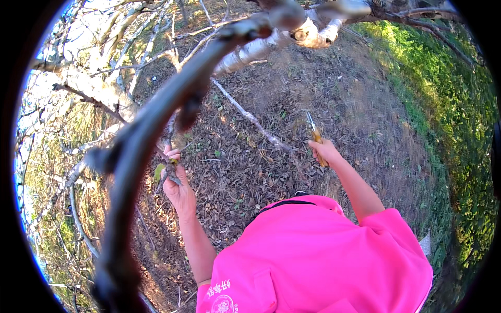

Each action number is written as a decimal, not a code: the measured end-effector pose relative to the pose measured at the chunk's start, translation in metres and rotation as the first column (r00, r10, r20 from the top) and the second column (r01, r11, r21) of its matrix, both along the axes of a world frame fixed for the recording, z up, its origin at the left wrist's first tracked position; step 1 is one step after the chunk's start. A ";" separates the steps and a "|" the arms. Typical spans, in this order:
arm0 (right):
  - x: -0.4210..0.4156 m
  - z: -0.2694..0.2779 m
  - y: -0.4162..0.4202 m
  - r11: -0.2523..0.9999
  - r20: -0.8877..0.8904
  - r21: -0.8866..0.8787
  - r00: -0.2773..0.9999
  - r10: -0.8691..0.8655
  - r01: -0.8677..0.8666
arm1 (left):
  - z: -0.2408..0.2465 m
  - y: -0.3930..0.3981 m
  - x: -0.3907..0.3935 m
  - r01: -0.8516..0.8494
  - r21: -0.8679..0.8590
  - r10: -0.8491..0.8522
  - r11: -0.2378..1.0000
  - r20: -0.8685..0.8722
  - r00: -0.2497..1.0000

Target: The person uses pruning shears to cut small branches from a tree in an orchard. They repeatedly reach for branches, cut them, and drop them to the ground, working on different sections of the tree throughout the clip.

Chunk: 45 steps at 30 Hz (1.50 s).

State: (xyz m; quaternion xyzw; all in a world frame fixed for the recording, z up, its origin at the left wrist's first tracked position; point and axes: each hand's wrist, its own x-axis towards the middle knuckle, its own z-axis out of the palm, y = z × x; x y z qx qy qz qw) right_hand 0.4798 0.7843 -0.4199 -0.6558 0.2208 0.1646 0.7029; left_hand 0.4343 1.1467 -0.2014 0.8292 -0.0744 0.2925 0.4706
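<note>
My left hand (181,195) grips a thin twig (170,170) that has a yellow-green leaf and a greyish, shrivelled tip. The fingers partly cover the twig, so where it joins the tree cannot be seen. Off to the right, my right hand (325,151) is closed around the yellow handles of a hand tool with metal blades, seemingly pruning shears (315,133). The blades point up the view, apart from any branch. Between the hands, a bare slender branch (254,119) slants down to the right.
A blurred dark branch (150,121) arcs very close to the camera. Behind it stand a pale thick limb (250,54) with a cut stub (301,36) and a tangle of bare branches (82,86). Dry leaves cover the ground (235,172); green plants (442,98) grow along the right.
</note>
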 end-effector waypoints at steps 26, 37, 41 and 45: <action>0.133 0.158 0.138 0.685 0.096 0.727 0.994 -0.047 -0.038 | -0.012 -0.002 0.002 0.052 -0.019 -0.051 0.998 0.074 0.996; 0.144 0.154 0.150 0.750 0.156 0.660 0.983 -0.099 -0.030 | -0.020 0.002 0.006 0.025 0.011 -0.026 1.000 0.098 0.995; 0.133 0.166 0.154 0.774 0.136 0.633 0.984 -0.116 0.004 | -0.015 -0.003 0.004 0.052 -0.038 -0.049 0.998 0.092 0.995; 0.140 0.167 0.153 0.774 0.145 0.633 0.984 -0.106 -0.009 | -0.017 -0.002 0.005 0.044 -0.032 -0.041 0.999 0.097 0.994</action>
